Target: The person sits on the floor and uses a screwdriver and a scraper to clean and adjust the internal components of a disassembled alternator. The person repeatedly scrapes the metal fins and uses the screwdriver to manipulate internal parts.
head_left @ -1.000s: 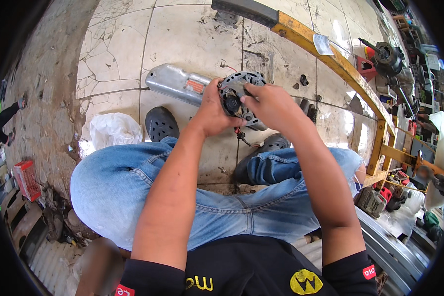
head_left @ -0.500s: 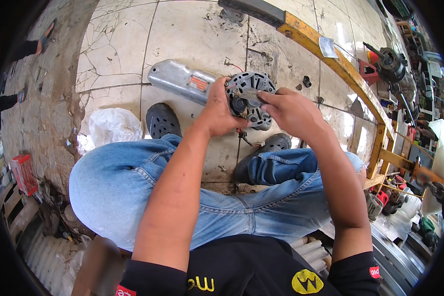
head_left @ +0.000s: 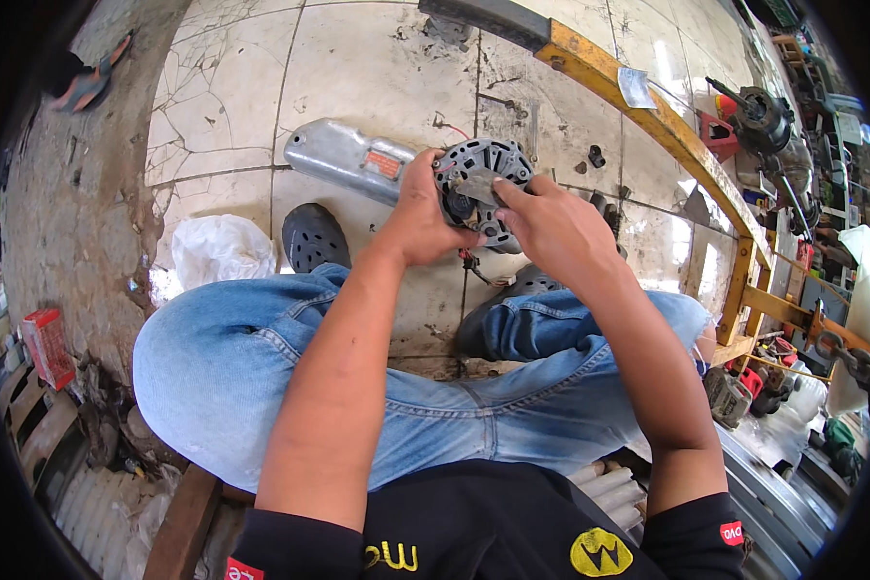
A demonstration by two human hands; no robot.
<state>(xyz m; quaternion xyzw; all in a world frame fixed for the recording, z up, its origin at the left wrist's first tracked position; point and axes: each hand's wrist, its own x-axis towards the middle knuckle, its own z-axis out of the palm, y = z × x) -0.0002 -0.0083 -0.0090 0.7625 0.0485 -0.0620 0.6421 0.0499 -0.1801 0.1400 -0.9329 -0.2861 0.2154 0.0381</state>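
A round black-and-grey slotted motor housing [head_left: 494,172] with wires hanging from it is held up above my knees. My left hand [head_left: 422,213] grips its left side. My right hand [head_left: 551,224] is on its front, with fingers pinched on a small grey piece at the centre of the housing. Red and black wires [head_left: 474,266] dangle below it. I sit with jeans-clad legs and dark clogs [head_left: 314,237] on a cracked tile floor.
A silver metal cover [head_left: 343,159] with an orange label lies on the tiles beyond my left hand. A white plastic bag [head_left: 217,251] lies at the left. A yellow metal frame [head_left: 667,135] runs along the right, with tools and machine parts behind it.
Both hands and the housing stay together above my knees; my right hand has slid from covering the housing's top to pinching at its centre.
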